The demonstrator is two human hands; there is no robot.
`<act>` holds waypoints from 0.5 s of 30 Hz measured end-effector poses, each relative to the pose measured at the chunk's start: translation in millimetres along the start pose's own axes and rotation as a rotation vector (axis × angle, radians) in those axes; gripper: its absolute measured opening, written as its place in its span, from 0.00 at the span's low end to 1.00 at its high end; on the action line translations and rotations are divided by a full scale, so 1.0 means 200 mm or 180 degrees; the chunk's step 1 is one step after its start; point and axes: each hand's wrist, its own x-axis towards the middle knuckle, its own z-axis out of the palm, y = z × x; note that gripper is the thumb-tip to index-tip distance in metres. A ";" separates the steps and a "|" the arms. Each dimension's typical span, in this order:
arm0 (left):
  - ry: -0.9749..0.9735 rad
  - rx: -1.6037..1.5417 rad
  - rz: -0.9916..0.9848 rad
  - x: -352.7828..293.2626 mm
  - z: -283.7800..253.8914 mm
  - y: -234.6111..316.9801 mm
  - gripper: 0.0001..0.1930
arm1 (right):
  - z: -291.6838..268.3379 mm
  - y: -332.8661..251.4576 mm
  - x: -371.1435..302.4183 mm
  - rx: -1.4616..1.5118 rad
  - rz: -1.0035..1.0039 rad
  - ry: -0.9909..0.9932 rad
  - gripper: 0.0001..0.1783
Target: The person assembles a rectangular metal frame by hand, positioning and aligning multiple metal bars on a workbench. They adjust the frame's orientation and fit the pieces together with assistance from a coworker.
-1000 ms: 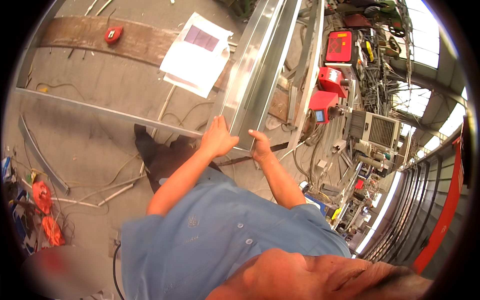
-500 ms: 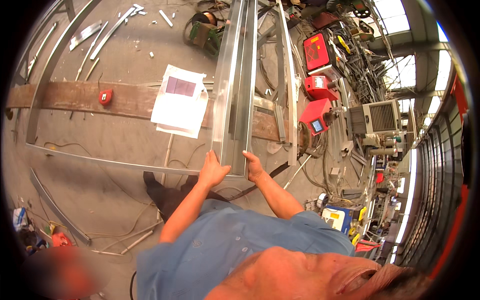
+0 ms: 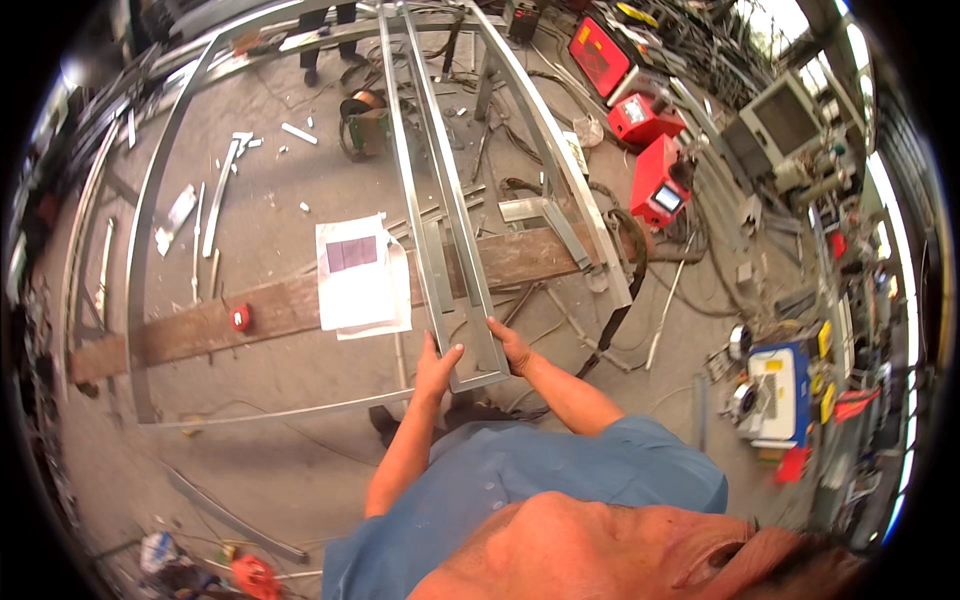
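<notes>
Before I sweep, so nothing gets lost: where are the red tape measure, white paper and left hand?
Red tape measure (image 3: pixel 240 318): head view, middle of its casing.
White paper (image 3: pixel 367 295): head view, blank lower half.
Left hand (image 3: pixel 435 373): head view, back of the hand.

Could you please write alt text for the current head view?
A person's left hand and right hand hold the near end of a metal frame. To the left lie a white sheet and, on a plank, a red tape measure; red machines stand at right.
</notes>
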 end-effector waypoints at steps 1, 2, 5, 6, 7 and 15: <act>-0.0073 -0.0077 -0.0105 -0.02 0.01 0.07 0.47 | -0.02 0.01 0.00 0.0001 -0.0046 -0.0044 0.28; -0.0143 -0.0156 -0.0215 -0.02 0.02 0.12 0.46 | -0.05 0.01 0.01 -0.0001 -0.0094 -0.0082 0.28; -0.0236 -0.0368 -0.0088 0.03 0.02 0.07 0.37 | -0.16 0.09 0.12 -0.0305 -0.0445 -0.0075 0.40; -0.0303 -0.0429 -0.0155 0.03 0.02 0.08 0.36 | -0.20 0.13 0.17 -0.0419 -0.0593 -0.0030 0.46; -0.0297 -0.0492 -0.0192 0.03 0.01 0.07 0.34 | -0.15 0.10 0.15 -0.0653 -0.0760 -0.0067 0.49; -0.0442 -0.0365 -0.0505 0.07 0.02 0.11 0.37 | -0.18 0.05 0.25 -0.1427 -0.1788 0.0102 0.56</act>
